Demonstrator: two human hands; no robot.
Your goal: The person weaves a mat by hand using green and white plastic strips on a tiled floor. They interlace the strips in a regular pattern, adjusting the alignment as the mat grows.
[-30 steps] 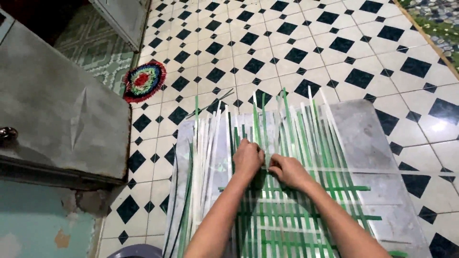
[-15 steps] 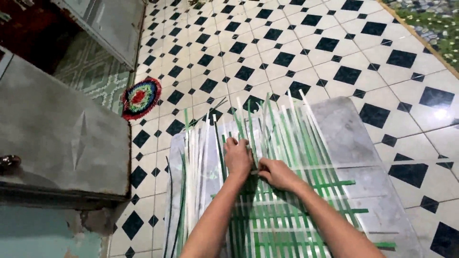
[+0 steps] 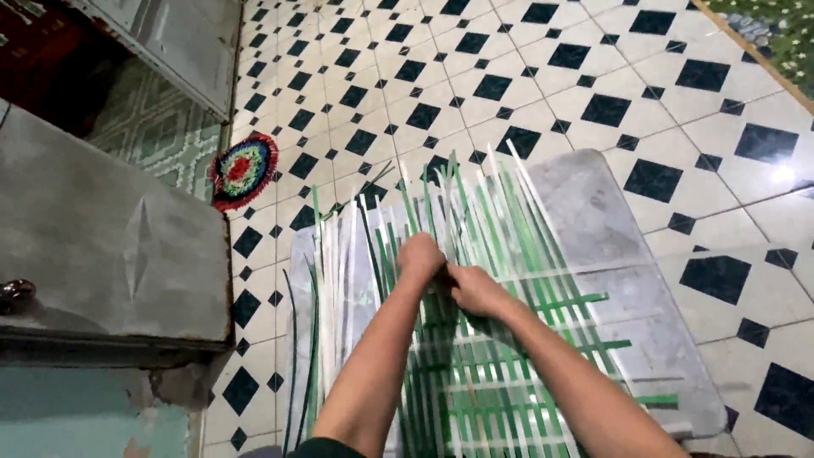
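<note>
A partly woven mat of green and white plastic strips (image 3: pixel 500 373) lies on a grey board (image 3: pixel 593 212) on the tiled floor. Loose strip ends (image 3: pixel 475 195) fan out beyond the woven part. My left hand (image 3: pixel 420 259) presses down on the strips at the weave's far edge, fingers curled around some of them. My right hand (image 3: pixel 475 290) sits right beside it, touching it, and pinches strips at the same spot. Which strips each hand grips is hidden under the fingers.
A round multicoloured mat (image 3: pixel 243 170) lies on the black-and-white tiled floor (image 3: pixel 526 68) to the upper left. A grey metal door panel (image 3: pixel 110 246) stands at the left. A floral rug edge (image 3: pixel 772 34) shows at the top right.
Both hands have shifted slightly to the right along the weave's edge and stay close together. The view has tilted a little, so the board sits lower right.
</note>
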